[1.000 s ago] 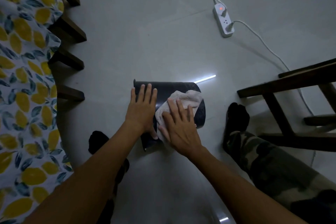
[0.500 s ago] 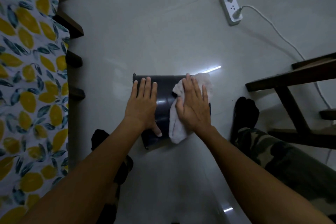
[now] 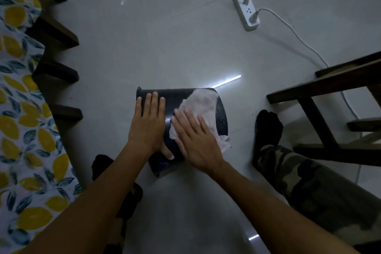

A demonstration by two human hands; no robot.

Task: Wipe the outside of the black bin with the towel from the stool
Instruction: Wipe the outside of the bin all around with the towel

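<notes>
The black bin [image 3: 177, 97] lies on its side on the pale floor between my feet. A white towel [image 3: 201, 102] is spread over its upper right side. My right hand [image 3: 195, 140] lies flat on the towel's near part and presses it onto the bin, fingers pointing up and left. My left hand [image 3: 149, 126] rests flat on the bin's left half, fingers together, thumb hooked down the near side. The bin's opening and underside are hidden.
A dark wooden stool [image 3: 329, 97] stands at the right. A lemon-print cloth [image 3: 22, 130] over dark wooden furniture [image 3: 57, 35] fills the left edge. A white power strip [image 3: 246, 12] with cables lies at the far right. My feet in black socks [image 3: 268, 128] flank the bin.
My right hand has slid the towel back from the bin's far right edge toward me and to the left. The left hand has kept its place on the bin.
</notes>
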